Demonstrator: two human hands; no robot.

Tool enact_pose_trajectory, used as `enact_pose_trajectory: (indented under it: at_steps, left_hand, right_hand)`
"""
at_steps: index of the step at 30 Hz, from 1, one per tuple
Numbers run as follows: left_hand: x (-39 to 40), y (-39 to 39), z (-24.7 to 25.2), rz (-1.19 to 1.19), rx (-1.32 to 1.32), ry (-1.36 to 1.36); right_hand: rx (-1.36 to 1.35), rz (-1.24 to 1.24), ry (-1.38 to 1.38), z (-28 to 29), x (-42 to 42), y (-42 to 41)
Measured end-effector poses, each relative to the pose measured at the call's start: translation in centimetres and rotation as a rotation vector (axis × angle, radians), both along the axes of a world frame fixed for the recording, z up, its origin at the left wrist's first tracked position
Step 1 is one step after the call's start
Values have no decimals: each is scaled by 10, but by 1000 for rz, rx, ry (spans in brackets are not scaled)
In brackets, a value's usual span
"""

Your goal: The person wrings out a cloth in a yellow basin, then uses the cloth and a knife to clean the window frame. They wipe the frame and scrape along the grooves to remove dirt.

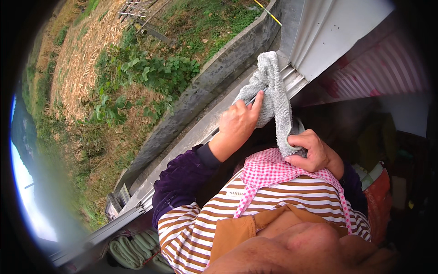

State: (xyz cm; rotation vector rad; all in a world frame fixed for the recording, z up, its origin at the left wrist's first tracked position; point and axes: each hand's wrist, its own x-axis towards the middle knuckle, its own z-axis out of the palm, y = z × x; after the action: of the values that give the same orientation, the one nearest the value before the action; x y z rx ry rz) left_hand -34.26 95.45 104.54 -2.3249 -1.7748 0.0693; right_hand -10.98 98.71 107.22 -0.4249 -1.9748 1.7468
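Observation:
A grey terry cloth (273, 92) is bunched over the window sill and hangs down towards my chest. My left hand (241, 118) is on the cloth's left part, its index finger stretched along a thin, dark rod-like thing (252, 100) lying against the cloth; the rod's full shape is hidden. The cloth's lower end is pinched between the thumb and fingers of my right hand (309, 150), close to my pink checked apron (265, 167). Part of the cloth covers the sliding window track (296, 80).
A white window frame (318, 37) rises at the upper right, beside a striped curtain (379, 68). Outside run a concrete wall (205, 80) and plants. Rolled green bedding (128, 251) lies at the lower left, and a red bag (378, 202) stands at the right.

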Motion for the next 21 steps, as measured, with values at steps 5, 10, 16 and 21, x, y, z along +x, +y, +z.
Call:
enact_pose_trajectory:
  at_steps: [5, 10, 16, 21]
  left_hand:
    - [29, 38, -19, 16, 127, 37]
    - [48, 44, -19, 7, 137, -22]
    - [35, 15, -13, 84, 104, -139]
    - [59, 46, -30, 166, 92, -286]
  right_hand:
    - [116, -127, -66, -1, 2, 6]
    - [46, -286, -96, -3, 12, 3]
    - [127, -208, -135, -8, 19, 0]
    - [92, -246, -151, -22, 34, 4]
